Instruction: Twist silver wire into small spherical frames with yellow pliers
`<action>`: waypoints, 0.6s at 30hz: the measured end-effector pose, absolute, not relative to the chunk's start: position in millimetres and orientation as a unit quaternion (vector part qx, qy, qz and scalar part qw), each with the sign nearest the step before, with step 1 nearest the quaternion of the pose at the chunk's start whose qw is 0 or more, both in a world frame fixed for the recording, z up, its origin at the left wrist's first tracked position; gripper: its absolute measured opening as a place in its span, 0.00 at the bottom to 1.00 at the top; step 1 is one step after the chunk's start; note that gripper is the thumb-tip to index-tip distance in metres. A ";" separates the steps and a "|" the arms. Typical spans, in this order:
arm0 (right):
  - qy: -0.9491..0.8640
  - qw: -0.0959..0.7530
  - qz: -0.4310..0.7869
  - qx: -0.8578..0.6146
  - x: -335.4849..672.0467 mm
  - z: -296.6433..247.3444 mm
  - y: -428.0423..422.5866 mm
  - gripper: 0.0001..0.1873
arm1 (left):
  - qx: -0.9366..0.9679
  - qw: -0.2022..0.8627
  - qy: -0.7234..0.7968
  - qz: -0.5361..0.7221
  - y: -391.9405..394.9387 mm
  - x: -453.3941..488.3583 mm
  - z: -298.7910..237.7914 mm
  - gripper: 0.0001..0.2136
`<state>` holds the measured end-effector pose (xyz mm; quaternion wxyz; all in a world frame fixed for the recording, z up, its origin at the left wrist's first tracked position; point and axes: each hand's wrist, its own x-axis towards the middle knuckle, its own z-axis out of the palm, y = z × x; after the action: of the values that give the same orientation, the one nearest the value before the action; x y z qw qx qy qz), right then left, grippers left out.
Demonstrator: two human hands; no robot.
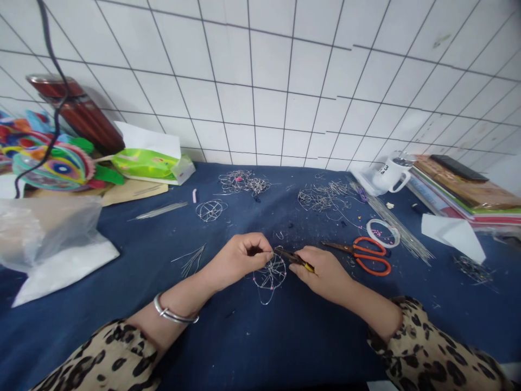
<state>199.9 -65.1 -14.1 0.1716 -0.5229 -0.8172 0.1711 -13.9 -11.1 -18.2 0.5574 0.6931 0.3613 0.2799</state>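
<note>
Between my hands is a round wire ornament of thin silver wire, dotted with small pink beads, a loose loop hanging at its lower edge. My left hand pinches the ornament's upper edge between thumb and forefinger. In my right hand is a pair of pliers with dark jaws and a yellow-marked handle. The jaw tips reach the wire at the top of the ornament, close to my left fingertips; whether they grip it is too small to tell. A short curled wire bit lies just beyond.
Orange-handled scissors and a white ring-shaped dish with pink beads lie right. Tangled wire pieces, another wire round and straight wires are spread behind. A white mug, red thermos and plastic bag stand around.
</note>
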 end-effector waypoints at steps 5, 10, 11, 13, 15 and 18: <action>-0.822 0.161 0.170 -0.518 201.0 -15.0 -65.4 0.10 | 0.711 0.536 0.358 0.283 -11.6 -14.4 -17.6 0.05; -0.833 0.161 0.130 -0.513 203.2 -18.6 -65.3 0.08 | 0.744 0.485 0.362 0.285 -12.4 -13.2 -15.4 0.04; -0.836 0.162 0.121 -0.511 203.8 -18.6 -65.0 0.08 | 0.750 0.476 0.361 0.284 -12.3 -13.1 -14.8 0.04; -0.841 0.162 0.108 -0.505 205.1 -18.1 -64.3 0.08 | 0.762 0.461 0.356 0.282 -11.9 -13.3 -13.6 0.04; -0.846 0.161 0.102 -0.498 206.2 -17.4 -63.2 0.08 | 0.770 0.452 0.352 0.281 -11.5 -13.9 -13.0 0.04; -0.850 0.160 0.103 -0.491 207.6 -17.1 -61.2 0.08 | 0.774 0.450 0.346 0.280 -11.1 -14.7 -13.1 0.04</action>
<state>207.6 -61.2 -17.1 0.1599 -0.4908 -0.8503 0.1027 -14.7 -11.1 -13.1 0.4502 0.7741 0.3457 0.2802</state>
